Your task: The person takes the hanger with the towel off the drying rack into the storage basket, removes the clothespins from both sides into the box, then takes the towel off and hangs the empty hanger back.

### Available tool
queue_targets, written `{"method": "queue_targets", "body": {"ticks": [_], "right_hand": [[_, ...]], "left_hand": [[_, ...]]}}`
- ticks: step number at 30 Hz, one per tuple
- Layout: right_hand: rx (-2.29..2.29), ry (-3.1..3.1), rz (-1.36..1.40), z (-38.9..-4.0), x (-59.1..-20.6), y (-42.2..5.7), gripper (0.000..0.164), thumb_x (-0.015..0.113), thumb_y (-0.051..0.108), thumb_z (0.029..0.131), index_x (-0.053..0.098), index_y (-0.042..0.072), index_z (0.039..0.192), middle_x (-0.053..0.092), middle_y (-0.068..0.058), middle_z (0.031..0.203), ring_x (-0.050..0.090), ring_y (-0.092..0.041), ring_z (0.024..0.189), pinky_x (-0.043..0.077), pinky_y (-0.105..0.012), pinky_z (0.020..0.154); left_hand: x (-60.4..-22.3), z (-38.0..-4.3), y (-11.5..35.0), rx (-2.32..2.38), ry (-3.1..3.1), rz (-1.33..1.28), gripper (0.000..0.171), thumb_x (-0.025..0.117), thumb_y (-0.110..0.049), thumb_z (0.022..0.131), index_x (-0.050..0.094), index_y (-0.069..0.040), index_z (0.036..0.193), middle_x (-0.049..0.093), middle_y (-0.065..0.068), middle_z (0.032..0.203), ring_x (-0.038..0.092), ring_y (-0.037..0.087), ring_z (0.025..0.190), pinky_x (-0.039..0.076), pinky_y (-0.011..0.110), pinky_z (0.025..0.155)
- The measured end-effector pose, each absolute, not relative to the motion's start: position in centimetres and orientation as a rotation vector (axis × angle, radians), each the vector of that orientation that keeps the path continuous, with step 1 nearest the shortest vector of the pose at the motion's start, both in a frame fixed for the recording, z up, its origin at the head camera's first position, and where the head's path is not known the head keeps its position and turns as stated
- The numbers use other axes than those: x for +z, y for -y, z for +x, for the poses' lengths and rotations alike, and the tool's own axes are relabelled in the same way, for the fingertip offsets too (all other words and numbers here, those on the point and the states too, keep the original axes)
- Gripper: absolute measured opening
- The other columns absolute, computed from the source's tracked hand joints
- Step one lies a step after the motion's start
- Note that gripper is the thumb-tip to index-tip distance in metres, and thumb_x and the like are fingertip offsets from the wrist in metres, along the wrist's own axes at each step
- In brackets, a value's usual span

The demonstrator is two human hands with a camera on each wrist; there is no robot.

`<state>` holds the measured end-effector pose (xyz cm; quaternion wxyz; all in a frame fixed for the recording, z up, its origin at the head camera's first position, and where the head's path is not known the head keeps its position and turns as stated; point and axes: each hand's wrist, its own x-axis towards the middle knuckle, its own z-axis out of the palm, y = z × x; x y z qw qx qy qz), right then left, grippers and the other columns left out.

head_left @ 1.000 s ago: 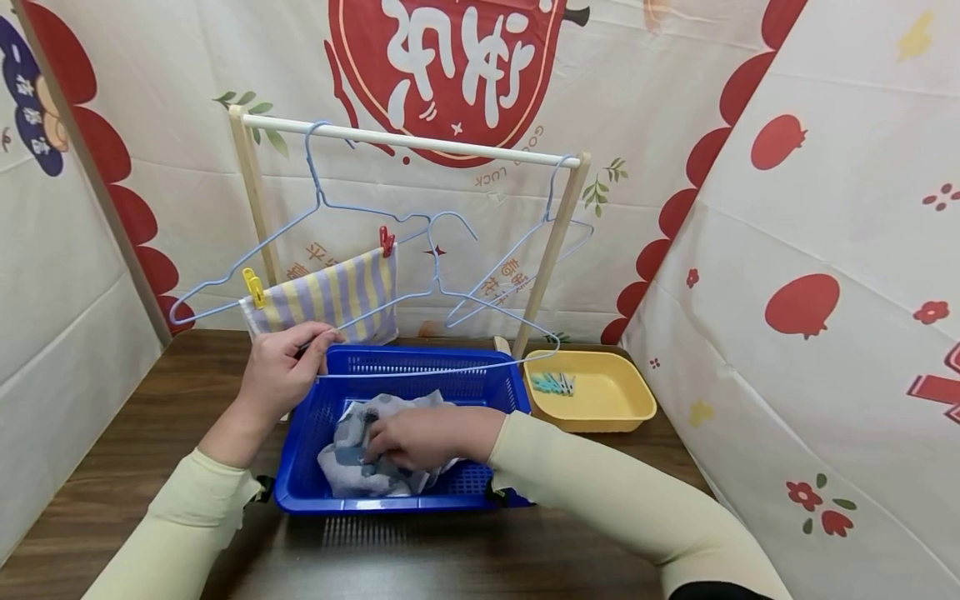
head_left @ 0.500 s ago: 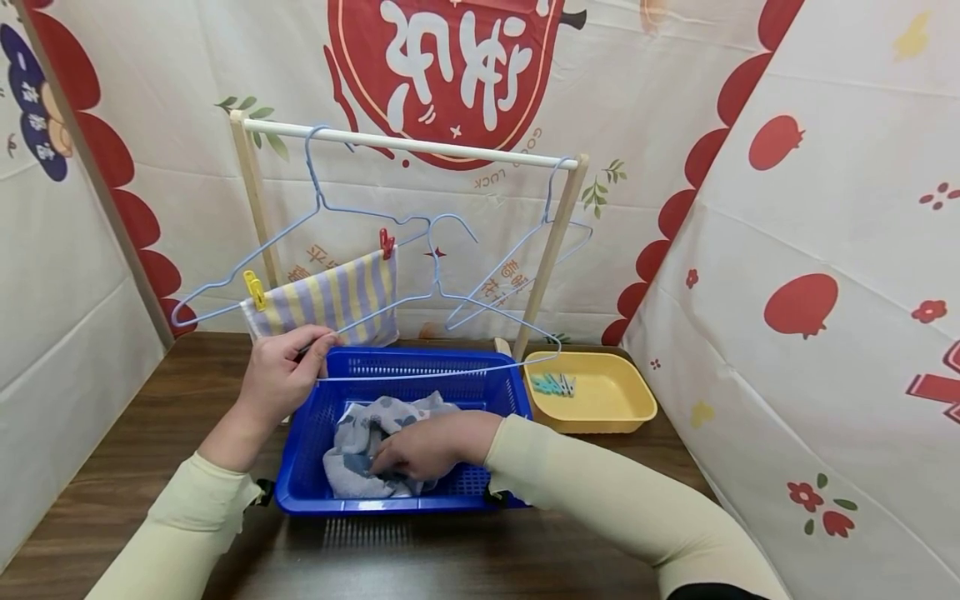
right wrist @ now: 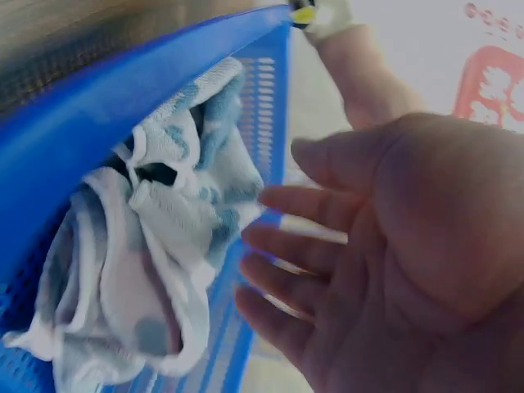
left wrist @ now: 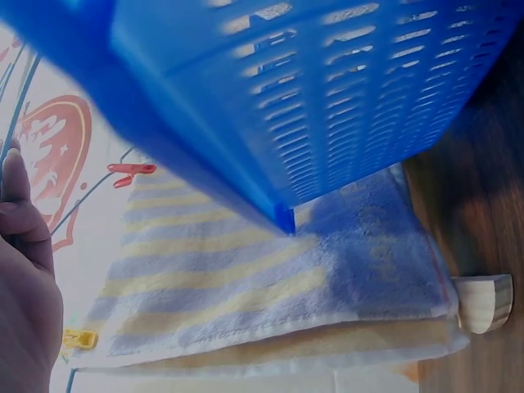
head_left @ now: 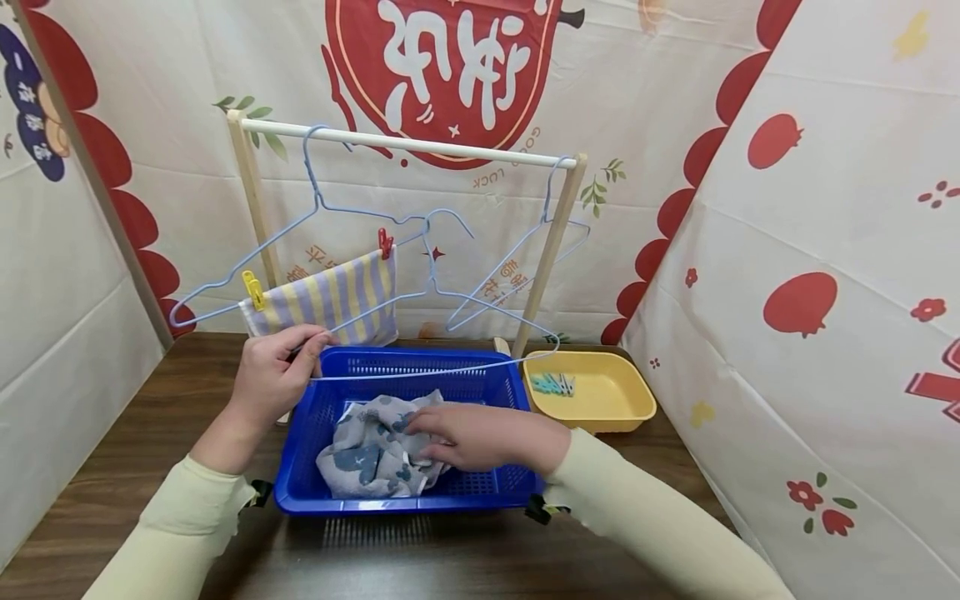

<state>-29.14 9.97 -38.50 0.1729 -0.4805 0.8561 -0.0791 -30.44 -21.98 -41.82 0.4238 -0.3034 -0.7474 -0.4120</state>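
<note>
My left hand pinches one end of a light blue wire hanger, whose frame extends to the right above the blue basket. A crumpled grey cloth with dark blue patches lies in this basket. Over the cloth's right side is my right hand, fingers loosely extended. In the right wrist view that hand has its fingers spread beside the cloth and holds nothing. The left wrist view catches only part of the left hand, at the left edge.
Behind stands a rack with a white bar. One hanger on it carries a striped towel, fastened by a yellow clothespin and a red clothespin. Another hanger hangs bare at right. A yellow tray contains several clothespins.
My right hand has pulled out of the cloth's folds, moved right and uncurled its fingers. The cloth has shifted slightly. My left hand keeps the hanger nearly still.
</note>
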Motion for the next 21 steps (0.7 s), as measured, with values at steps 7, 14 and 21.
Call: {"method": "queue_targets", "body": {"ticks": [7,14,21], "right_hand": [[-0.267,-2.941,-1.071,-28.5,-40.4,-14.9,0.045,0.068,0.025,0.112,0.063,0.003,0.150,0.059,-0.018,0.156,0.055,-0.037,0.147,0.044,-0.054,0.122],[-0.290,-3.281,-0.676,-29.1,-43.8,-16.9,0.059,0.072,0.023,0.108,0.053,-0.009,0.154,0.052,-0.034,0.157,0.056,-0.049,0.143,0.048,-0.060,0.117],[-0.491,-3.199,-0.447,-29.8,-46.0,-17.7,0.064,0.063,0.019,0.112,0.039,-0.012,0.162,0.053,-0.034,0.150,0.061,-0.047,0.135,0.051,-0.060,0.114]], "left_hand": [[-41.5,-29.7,22.6,-1.039,1.857,-0.749,0.024,0.075,0.022,0.088,0.081,0.002,0.100,0.067,0.000,0.065,0.056,0.005,0.053,0.048,0.013,0.054],[-40.9,-28.8,23.1,-1.022,1.814,-0.728,0.027,0.073,0.028,0.085,0.080,0.004,0.096,0.064,0.003,0.064,0.054,0.006,0.053,0.045,0.013,0.052],[-39.7,-27.7,24.1,-1.010,1.785,-0.694,0.013,0.072,0.017,0.095,0.080,0.006,0.095,0.067,0.007,0.066,0.058,0.005,0.056,0.048,0.009,0.059]]}}
